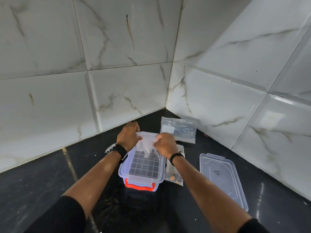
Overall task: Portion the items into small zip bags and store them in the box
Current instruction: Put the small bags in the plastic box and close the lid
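**A:** Where's the bag right now?

**B:** The small zip bag [148, 145] hangs above the far end of the open clear storage box [141, 167]. The left hand [128, 137] pinches its top left corner; the right hand [165, 143] pinches the top right. Both are closed on the seal strip.

**A:** How will it handle?

**B:** Light and limp, I'd judge, with slick film. A few dark bits sit at the bottom, possibly spices; too small to tell. The stiffer zip strip is the best place to hold.

**A:** Room to move?

**B:** The box mouth is open and directly below. Just right of the box lies a filled bag [174, 172]; the loose lid [222, 179] lies further right. A pack of empty bags [179, 129] rests at the far wall corner. The dark counter [42, 187] on the left offers space.
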